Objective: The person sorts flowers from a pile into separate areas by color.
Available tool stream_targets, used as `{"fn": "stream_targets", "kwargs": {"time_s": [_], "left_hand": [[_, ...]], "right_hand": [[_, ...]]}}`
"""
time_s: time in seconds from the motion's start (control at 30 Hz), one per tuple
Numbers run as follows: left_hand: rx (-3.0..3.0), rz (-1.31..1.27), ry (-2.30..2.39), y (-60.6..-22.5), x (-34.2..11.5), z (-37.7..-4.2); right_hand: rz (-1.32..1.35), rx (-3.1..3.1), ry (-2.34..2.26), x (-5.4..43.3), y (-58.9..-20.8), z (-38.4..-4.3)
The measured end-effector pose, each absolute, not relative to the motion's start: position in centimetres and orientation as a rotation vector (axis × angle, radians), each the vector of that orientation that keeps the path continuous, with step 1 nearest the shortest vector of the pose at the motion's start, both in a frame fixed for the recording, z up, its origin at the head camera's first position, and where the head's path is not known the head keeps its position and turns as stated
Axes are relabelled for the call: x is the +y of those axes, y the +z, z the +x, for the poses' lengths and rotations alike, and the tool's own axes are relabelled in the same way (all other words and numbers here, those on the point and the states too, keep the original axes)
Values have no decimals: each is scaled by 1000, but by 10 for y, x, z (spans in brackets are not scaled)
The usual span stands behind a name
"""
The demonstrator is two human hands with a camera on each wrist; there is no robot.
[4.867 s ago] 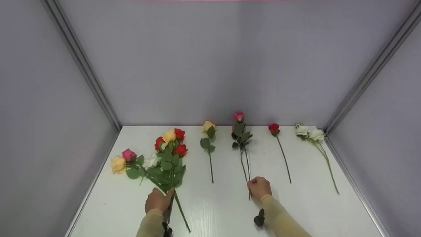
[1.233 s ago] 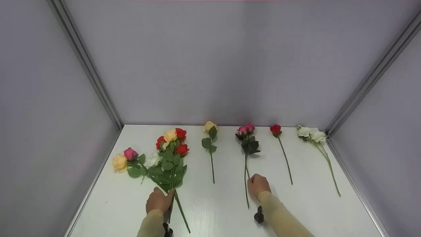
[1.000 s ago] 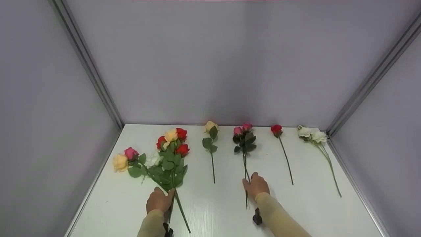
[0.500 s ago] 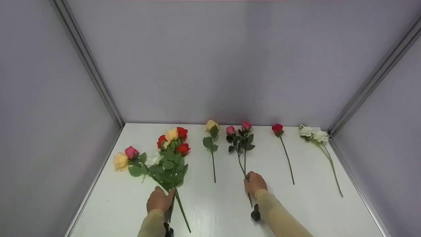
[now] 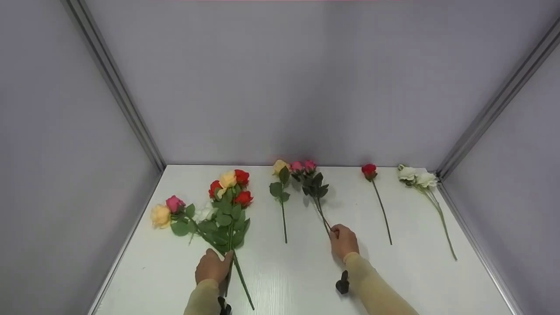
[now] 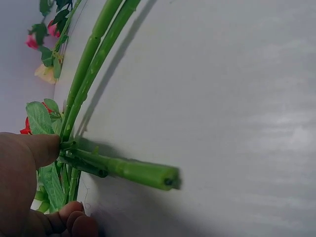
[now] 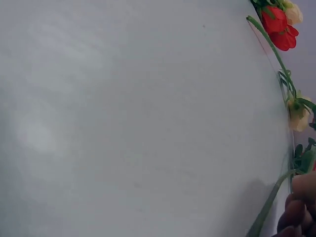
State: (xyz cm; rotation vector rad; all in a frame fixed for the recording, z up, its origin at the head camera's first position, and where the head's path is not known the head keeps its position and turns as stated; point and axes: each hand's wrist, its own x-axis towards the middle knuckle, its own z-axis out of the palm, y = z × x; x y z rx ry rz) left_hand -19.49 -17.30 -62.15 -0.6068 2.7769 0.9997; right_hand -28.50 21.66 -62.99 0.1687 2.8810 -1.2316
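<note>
My left hand (image 5: 211,267) holds the crossed stems of a mixed bouquet (image 5: 225,208) low down, near the white table. Red, yellow, white and pink roses fan out above that grip. Thick green stems (image 6: 96,59) pass by the thumb in the left wrist view, and cut ends point right. My right hand (image 5: 344,241) pinches the thin stems of two pink roses (image 5: 309,166) between thumb and fingers. Their heads lean left, right beside a single yellow rose (image 5: 280,167). In the right wrist view one stem (image 7: 269,205) runs down past the fingers (image 7: 294,215).
A single red rose (image 5: 369,171) lies right of the right hand, its stem toward me. White flowers (image 5: 424,179) lie in the far right corner of the white table (image 5: 288,280). Grey panels (image 5: 280,87) wall the back and both sides.
The right hand has shifted its grip on the pink roses' stems; their heads have swung left toward the yellow rose, spread apart, then come together again. The left hand stays put on the bouquet.
</note>
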Motion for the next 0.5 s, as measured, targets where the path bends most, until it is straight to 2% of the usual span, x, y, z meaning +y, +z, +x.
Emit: {"fn": "stream_targets", "kwargs": {"time_s": [0.5], "left_hand": [[2778,-602,994,-623,-174,-196]], "right_hand": [[185,2808,-1152,214,-628,-280]]}}
